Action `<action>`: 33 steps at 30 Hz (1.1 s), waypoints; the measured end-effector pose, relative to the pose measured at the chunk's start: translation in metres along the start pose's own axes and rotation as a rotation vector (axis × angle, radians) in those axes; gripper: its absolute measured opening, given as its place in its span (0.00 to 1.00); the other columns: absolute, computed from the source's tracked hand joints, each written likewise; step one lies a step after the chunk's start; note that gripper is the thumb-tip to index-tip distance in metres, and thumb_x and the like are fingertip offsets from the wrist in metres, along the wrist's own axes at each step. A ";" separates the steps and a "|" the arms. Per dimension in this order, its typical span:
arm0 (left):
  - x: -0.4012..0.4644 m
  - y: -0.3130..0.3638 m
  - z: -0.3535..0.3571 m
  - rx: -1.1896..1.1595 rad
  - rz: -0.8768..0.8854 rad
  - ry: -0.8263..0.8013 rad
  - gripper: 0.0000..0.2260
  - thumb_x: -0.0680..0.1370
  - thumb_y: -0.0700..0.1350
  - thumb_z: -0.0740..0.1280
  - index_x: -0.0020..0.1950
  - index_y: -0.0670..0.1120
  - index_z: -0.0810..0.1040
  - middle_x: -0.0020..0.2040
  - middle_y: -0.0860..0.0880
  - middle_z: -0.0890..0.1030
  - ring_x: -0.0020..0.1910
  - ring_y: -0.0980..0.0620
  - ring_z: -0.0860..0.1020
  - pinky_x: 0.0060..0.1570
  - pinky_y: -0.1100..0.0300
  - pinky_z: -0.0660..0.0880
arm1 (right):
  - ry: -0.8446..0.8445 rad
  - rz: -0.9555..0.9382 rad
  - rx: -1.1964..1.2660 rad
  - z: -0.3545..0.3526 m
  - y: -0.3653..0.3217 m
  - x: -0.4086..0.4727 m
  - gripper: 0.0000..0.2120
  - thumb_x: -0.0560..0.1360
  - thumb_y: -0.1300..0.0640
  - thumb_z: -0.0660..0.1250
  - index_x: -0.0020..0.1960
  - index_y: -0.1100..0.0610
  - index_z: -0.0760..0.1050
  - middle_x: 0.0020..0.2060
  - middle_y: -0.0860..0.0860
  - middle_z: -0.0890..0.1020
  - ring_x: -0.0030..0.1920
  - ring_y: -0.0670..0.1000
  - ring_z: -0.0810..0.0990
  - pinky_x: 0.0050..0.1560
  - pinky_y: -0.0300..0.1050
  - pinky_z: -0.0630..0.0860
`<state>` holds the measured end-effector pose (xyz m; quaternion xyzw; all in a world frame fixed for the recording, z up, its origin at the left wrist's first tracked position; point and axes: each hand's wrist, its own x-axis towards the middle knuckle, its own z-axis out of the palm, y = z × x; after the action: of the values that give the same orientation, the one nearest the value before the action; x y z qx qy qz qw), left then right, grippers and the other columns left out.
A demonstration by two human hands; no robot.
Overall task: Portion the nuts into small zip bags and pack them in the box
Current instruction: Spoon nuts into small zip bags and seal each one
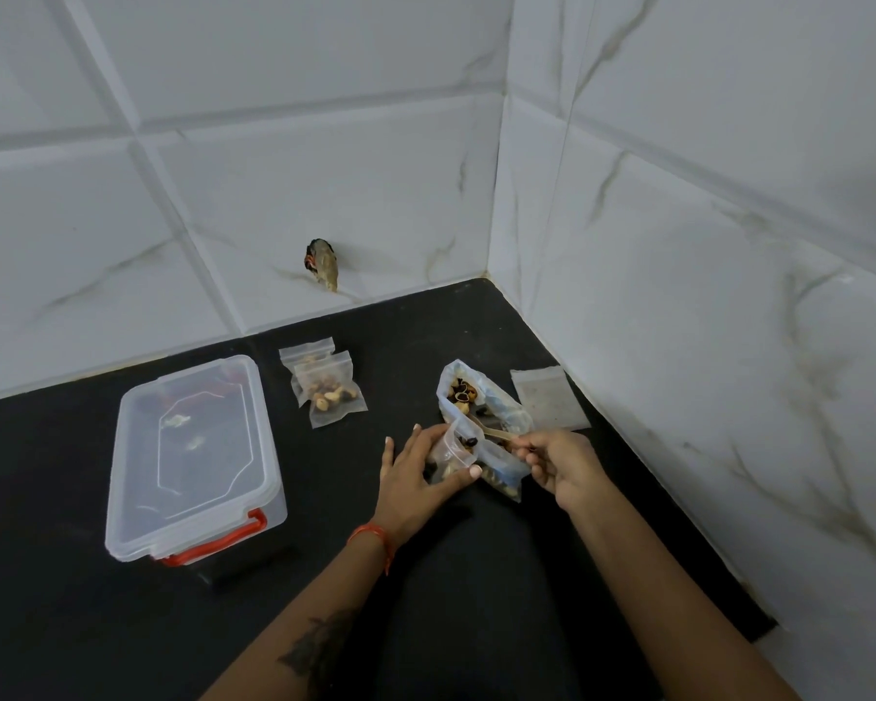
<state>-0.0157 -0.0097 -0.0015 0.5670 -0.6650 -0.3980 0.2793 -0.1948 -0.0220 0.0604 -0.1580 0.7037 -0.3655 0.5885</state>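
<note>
A large clear bag of mixed nuts (496,407) lies open on the black counter. My left hand (416,473) holds a small zip bag (451,450) upright with its mouth open and some nuts inside. My right hand (560,460) grips a small spoon (491,433) whose bowl sits at the mouth of the small bag. Two filled small zip bags (327,389) lie further back, overlapping each other. A clear plastic box (193,457) with a closed lid and red latches stands at the left.
A flat stack of empty small zip bags (547,399) lies by the right wall. White marble-look tiled walls meet in a corner behind the counter (72,624). A hole with wires (322,265) shows in the back wall.
</note>
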 end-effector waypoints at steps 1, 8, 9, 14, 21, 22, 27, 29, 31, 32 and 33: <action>0.000 0.000 0.000 -0.010 -0.007 -0.004 0.33 0.63 0.73 0.60 0.66 0.63 0.65 0.72 0.57 0.67 0.75 0.60 0.50 0.71 0.57 0.31 | 0.002 -0.003 0.009 -0.001 0.001 0.000 0.02 0.70 0.64 0.70 0.43 0.62 0.80 0.28 0.51 0.79 0.24 0.42 0.73 0.23 0.32 0.71; -0.007 0.014 -0.007 -0.129 -0.051 0.000 0.26 0.66 0.65 0.65 0.62 0.61 0.68 0.63 0.61 0.69 0.68 0.64 0.49 0.74 0.50 0.35 | 0.012 -0.040 0.068 -0.011 0.005 -0.004 0.01 0.69 0.64 0.72 0.40 0.62 0.81 0.28 0.52 0.79 0.26 0.43 0.73 0.23 0.33 0.71; -0.007 0.014 -0.008 -0.146 -0.064 0.000 0.26 0.66 0.65 0.65 0.62 0.61 0.68 0.61 0.62 0.68 0.68 0.63 0.49 0.74 0.50 0.36 | 0.010 -0.049 0.077 -0.014 0.005 -0.005 0.01 0.69 0.64 0.72 0.40 0.63 0.81 0.28 0.52 0.79 0.25 0.43 0.73 0.23 0.32 0.71; -0.004 0.005 -0.009 -0.189 -0.092 0.046 0.29 0.61 0.71 0.67 0.60 0.66 0.69 0.60 0.61 0.75 0.73 0.45 0.59 0.74 0.44 0.49 | 0.007 -0.110 0.070 -0.025 0.001 -0.016 0.01 0.69 0.64 0.71 0.39 0.62 0.80 0.28 0.52 0.79 0.27 0.44 0.73 0.26 0.34 0.71; -0.005 0.016 -0.016 -0.306 -0.053 0.066 0.26 0.62 0.66 0.72 0.57 0.66 0.71 0.52 0.66 0.79 0.56 0.63 0.76 0.70 0.43 0.62 | -0.070 -0.304 -0.168 -0.030 -0.013 -0.053 0.02 0.71 0.64 0.70 0.39 0.63 0.79 0.26 0.52 0.77 0.25 0.45 0.70 0.26 0.36 0.69; -0.006 0.018 -0.017 -0.316 -0.054 0.066 0.25 0.62 0.65 0.72 0.57 0.66 0.71 0.52 0.67 0.79 0.55 0.63 0.76 0.70 0.44 0.62 | -0.076 -0.347 -0.217 -0.029 -0.014 -0.057 0.03 0.70 0.65 0.70 0.38 0.63 0.79 0.25 0.52 0.77 0.24 0.45 0.71 0.25 0.35 0.69; -0.007 0.019 -0.014 -0.315 -0.036 0.081 0.23 0.63 0.65 0.72 0.55 0.66 0.72 0.52 0.66 0.79 0.55 0.62 0.77 0.70 0.41 0.61 | 0.004 -0.691 -0.652 -0.013 -0.012 -0.068 0.05 0.71 0.62 0.69 0.37 0.56 0.81 0.27 0.49 0.80 0.25 0.42 0.75 0.31 0.36 0.73; -0.007 0.018 -0.013 -0.311 -0.038 0.090 0.21 0.63 0.64 0.72 0.53 0.66 0.72 0.51 0.65 0.80 0.54 0.62 0.78 0.69 0.41 0.61 | 0.038 -0.875 -0.913 -0.004 -0.009 -0.073 0.03 0.73 0.58 0.69 0.42 0.53 0.82 0.34 0.47 0.82 0.33 0.41 0.78 0.39 0.37 0.76; -0.008 0.016 -0.013 -0.309 -0.051 0.091 0.20 0.63 0.64 0.71 0.52 0.67 0.72 0.50 0.65 0.80 0.54 0.61 0.77 0.68 0.42 0.64 | 0.027 -1.018 -1.097 0.004 -0.008 -0.079 0.05 0.74 0.55 0.67 0.48 0.52 0.81 0.41 0.46 0.83 0.38 0.41 0.77 0.41 0.32 0.72; -0.008 0.014 -0.014 -0.310 -0.055 0.091 0.20 0.63 0.65 0.71 0.52 0.68 0.72 0.50 0.64 0.80 0.55 0.59 0.77 0.66 0.44 0.67 | 0.012 -1.074 -1.153 0.006 -0.008 -0.080 0.06 0.75 0.54 0.66 0.49 0.51 0.81 0.42 0.46 0.83 0.38 0.41 0.75 0.40 0.30 0.69; -0.008 0.013 -0.015 -0.311 -0.060 0.089 0.20 0.63 0.65 0.72 0.52 0.68 0.72 0.50 0.64 0.80 0.56 0.57 0.76 0.64 0.46 0.70 | 0.000 -1.117 -1.186 0.007 -0.009 -0.082 0.06 0.76 0.53 0.66 0.50 0.51 0.81 0.43 0.46 0.82 0.38 0.40 0.73 0.39 0.29 0.66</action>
<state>-0.0091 -0.0048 0.0183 0.5535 -0.5652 -0.4788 0.3807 -0.1687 0.0232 0.1246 -0.7711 0.5975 -0.1716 0.1378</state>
